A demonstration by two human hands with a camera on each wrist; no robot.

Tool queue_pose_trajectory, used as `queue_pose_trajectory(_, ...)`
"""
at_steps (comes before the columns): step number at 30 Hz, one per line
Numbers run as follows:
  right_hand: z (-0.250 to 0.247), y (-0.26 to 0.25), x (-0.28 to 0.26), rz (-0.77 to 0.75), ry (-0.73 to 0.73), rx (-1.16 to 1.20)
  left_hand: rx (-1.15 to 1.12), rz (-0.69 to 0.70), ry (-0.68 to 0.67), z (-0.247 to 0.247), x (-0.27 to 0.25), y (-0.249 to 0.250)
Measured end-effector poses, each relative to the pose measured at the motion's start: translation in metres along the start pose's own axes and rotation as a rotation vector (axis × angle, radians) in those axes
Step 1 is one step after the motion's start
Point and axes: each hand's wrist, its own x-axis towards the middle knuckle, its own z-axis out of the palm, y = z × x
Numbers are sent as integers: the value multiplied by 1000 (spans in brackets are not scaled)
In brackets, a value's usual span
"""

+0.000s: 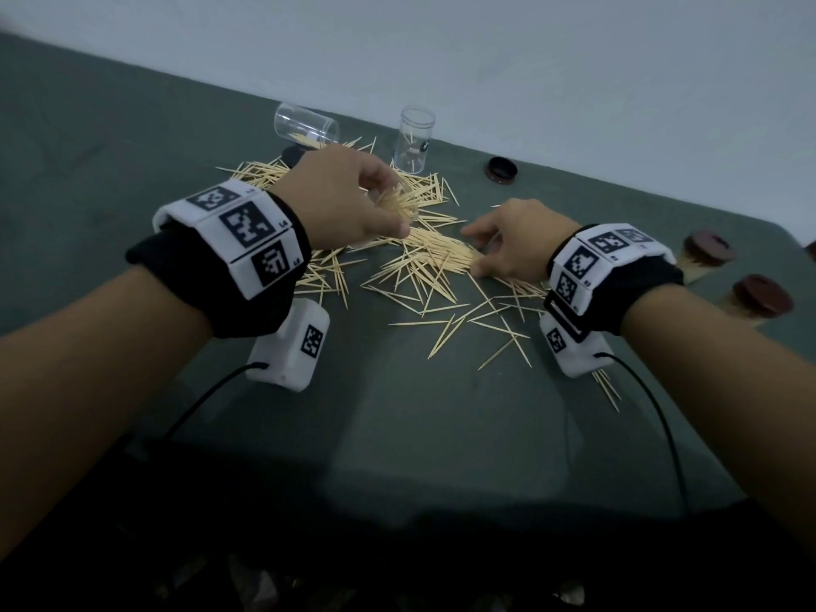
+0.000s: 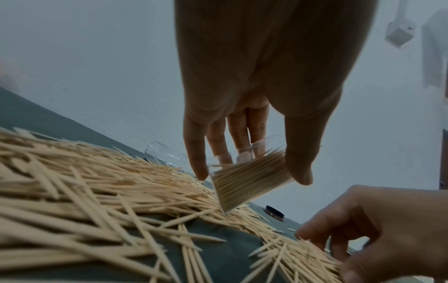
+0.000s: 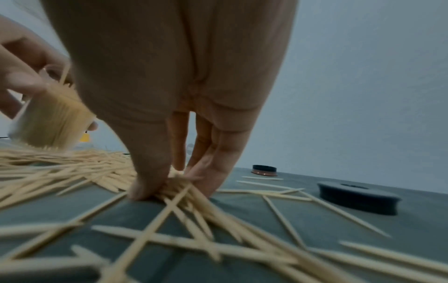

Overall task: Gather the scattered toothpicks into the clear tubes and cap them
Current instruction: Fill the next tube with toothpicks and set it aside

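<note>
A clear tube (image 2: 252, 181) packed nearly full of toothpicks is gripped by the left hand (image 1: 349, 201), its fingers (image 2: 197, 153) and thumb curled round the wall; the tube is held tilted, its lower corner just above the scattered toothpicks (image 1: 424, 258). A small bundle of those toothpicks is pinched against the counter (image 1: 397, 413) by the right hand (image 1: 516, 245), whose fingers (image 3: 150, 172) are drawn together on it.

Farther out, an empty tube (image 1: 307, 125) is seen lying on its side near the wall, with a few toothpicks at its mouth, and an upright tube (image 1: 415, 139) is seen holding only one or two. A loose dark cap (image 1: 502, 170) lies beside the upright tube. At the right edge, two capped tubes (image 1: 750, 298) filled with toothpicks appear to be lying on their sides.

The task is judged to be partly done: two tubes appear finished and one is almost full, but two tubes remain to be filled. Many toothpicks are left spread over the counter. Three caps are yet to be fitted.
</note>
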Motion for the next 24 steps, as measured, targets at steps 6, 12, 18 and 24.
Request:
queue_pose_trajectory(6, 4, -12, 14, -54, 81, 48, -13, 2, 7, -2, 0, -2)
queue_pose_trajectory(12, 7, -15, 19, -101, 96, 10, -11, 0, 14, -5, 1, -3)
queue_pose_trajectory(18, 11, -17, 25, -115, 108, -34, -10, -4, 19, -8, 1, -3)
queue_pose_trajectory(24, 10, -20, 32, -90, 119, -9, -23, -4, 32, -14, 2, -5)
